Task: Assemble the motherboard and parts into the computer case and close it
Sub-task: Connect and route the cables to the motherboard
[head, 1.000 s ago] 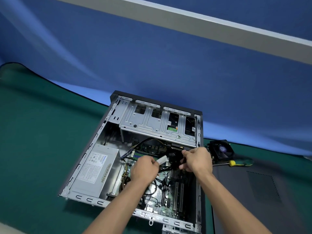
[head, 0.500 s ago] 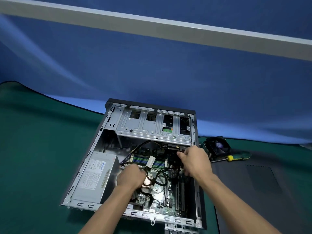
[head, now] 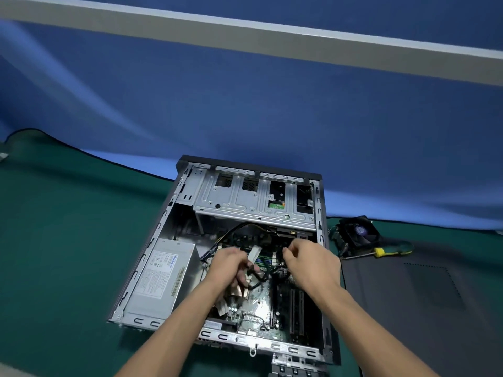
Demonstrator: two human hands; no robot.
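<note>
Inside the open computer case the left hand grips a black cable with a white connector above the motherboard — apparently to route it — while the right hand, at three o'clock, pinches something too small to tell.

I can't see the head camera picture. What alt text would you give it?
Two bare hands work among black cables over the motherboard in an open computer case; the left hand grips cables with a white connector. A cooler fan and screwdriver lie right.
</note>
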